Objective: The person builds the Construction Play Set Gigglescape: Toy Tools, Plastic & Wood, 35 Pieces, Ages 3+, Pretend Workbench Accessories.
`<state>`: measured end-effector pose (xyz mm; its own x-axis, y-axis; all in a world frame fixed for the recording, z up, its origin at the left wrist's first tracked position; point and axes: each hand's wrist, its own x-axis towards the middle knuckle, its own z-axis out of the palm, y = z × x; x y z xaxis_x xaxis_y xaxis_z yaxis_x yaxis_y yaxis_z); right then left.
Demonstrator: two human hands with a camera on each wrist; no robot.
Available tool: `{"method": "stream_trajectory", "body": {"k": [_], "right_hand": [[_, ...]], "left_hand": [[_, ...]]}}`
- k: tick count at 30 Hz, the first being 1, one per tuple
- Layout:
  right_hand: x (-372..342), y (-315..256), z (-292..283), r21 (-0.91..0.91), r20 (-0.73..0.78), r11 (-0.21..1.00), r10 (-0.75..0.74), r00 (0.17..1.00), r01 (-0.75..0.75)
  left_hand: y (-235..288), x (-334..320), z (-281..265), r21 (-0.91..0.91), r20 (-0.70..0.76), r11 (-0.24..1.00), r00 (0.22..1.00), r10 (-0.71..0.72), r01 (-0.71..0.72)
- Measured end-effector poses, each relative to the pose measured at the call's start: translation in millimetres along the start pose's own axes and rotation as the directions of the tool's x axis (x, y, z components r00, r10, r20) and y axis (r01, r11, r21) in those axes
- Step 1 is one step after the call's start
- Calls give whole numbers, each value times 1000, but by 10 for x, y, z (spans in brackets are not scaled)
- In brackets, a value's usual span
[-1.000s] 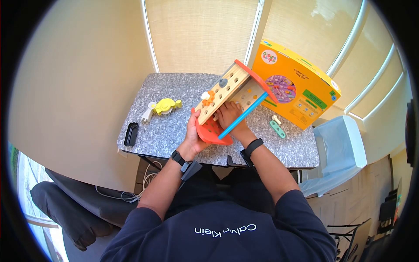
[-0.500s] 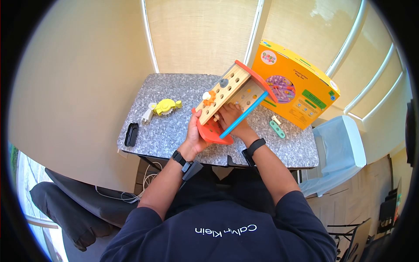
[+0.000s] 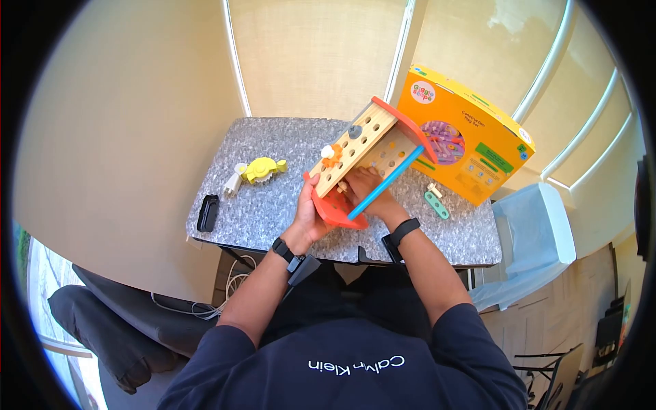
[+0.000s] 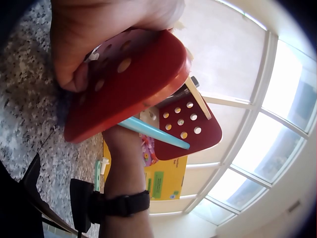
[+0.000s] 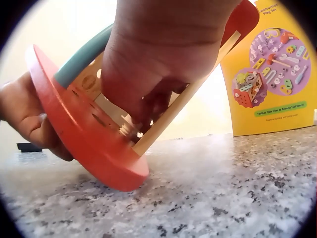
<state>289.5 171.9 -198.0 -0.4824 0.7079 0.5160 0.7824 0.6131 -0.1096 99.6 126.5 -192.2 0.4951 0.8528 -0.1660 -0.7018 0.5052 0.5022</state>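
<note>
A wooden toy toolbox (image 3: 355, 147) with red end panels and a blue handle bar (image 3: 386, 182) is held tilted above the table. My left hand (image 3: 307, 208) grips its near red end panel (image 4: 133, 79), thumb on the upper edge. Inside the box, my right hand (image 3: 369, 191) has its fingers curled, with fingertips pinching at a small pale wooden screw (image 5: 130, 127); the palm hides part of the grip. On the outer face of the holed wooden side sit an orange gear-shaped piece with a white knob (image 3: 331, 154) and a grey peg (image 3: 354, 132).
A yellow play-set box (image 3: 471, 130) stands behind to the right. A green holed strip (image 3: 436, 205) lies before it on the speckled table (image 3: 273, 219). To the left are a yellow toy piece (image 3: 263, 169), a white piece (image 3: 234, 180) and a black tray (image 3: 208, 212).
The right fingers shift slightly inside the toolbox, around the wooden screw. My left hand keeps its grip, and the toolbox stays at nearly the same tilt.
</note>
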Motion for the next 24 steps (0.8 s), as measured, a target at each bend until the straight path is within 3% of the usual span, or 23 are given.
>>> {"method": "stream_trajectory", "body": {"k": [1,5,7,11,13,17,19,22,24], "right_hand": [[2,6,-26,54,94,998,3,996,-8],[-13,6,42,9,87,998,54,995,-55],[-1,-6,68,1,-92,1000,30,995,-30],[-2,-4,49,1,-90,1000,13,996,-13],[-22,3,10,13,-3,998,-56,998,56],[-20,33,60,26,-21,998,-52,998,52],[-21,29,97,-65,-145,995,-80,986,72],[12,-3,122,-6,-126,1000,11,992,-12],[1,-9,48,26,-99,1000,-10,995,12]], "left_hand": [[11,-29,40,11,-7,1000,1000,-22,22],[1,43,-37,6,27,999,999,-38,38],[-9,47,-63,14,8,999,999,-36,36],[-6,29,-28,26,7,999,1000,-29,29],[0,38,-37,26,11,999,999,-32,31],[-4,23,-19,28,31,999,999,-21,20],[-13,27,-24,27,24,1000,1000,-11,10],[-16,44,-49,8,27,1000,1000,-8,7],[-26,54,-60,-9,37,1000,999,-8,9]]}}
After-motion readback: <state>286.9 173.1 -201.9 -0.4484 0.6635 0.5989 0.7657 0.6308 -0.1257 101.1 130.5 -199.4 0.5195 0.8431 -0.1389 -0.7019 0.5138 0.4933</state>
